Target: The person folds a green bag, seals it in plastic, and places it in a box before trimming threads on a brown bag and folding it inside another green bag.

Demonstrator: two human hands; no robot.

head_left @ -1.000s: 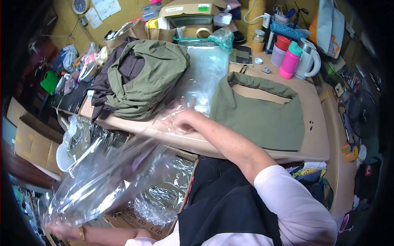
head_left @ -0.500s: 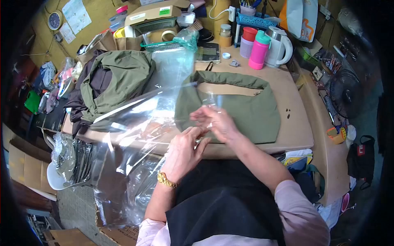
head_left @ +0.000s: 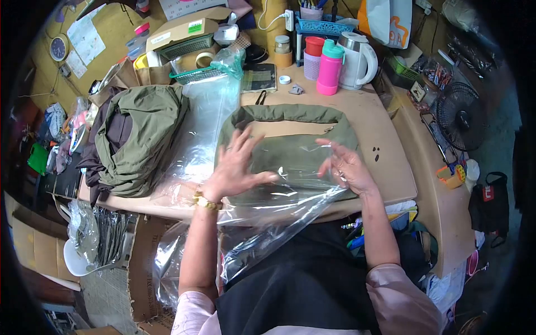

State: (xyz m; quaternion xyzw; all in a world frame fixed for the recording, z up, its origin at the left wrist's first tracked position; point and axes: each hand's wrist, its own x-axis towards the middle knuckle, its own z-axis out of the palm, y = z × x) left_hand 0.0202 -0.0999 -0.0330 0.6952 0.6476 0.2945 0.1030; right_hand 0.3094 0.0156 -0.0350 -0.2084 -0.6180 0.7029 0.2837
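Observation:
A clear plastic bag (head_left: 296, 215) stretches in front of me, spread over the near part of a folded olive-green fabric piece (head_left: 301, 159) and hanging past the table's front edge. My right hand (head_left: 349, 170) has its fingers curled at the bag's right side, pinching the film. Over the left side of the fabric, my left hand (head_left: 237, 167) is open, fingers spread and palm down against the plastic. The fabric piece lies flat, with a wide opening towards its far edge and a black loop (head_left: 261, 97) behind it.
Heaped olive and dark garments (head_left: 139, 139) lie left, beside flat clear plastic (head_left: 212, 106). Behind stand a pink bottle (head_left: 328, 72), a kettle (head_left: 352, 61) and a green basket (head_left: 195, 74). Packed plastic bundles (head_left: 106, 229) rest on a white chair (head_left: 75, 257). A black fan (head_left: 462, 118) stands right.
My hands have moved from close together to wide apart, the left going left and opening, the right going right. The plastic now spreads across the fabric piece rather than to its left.

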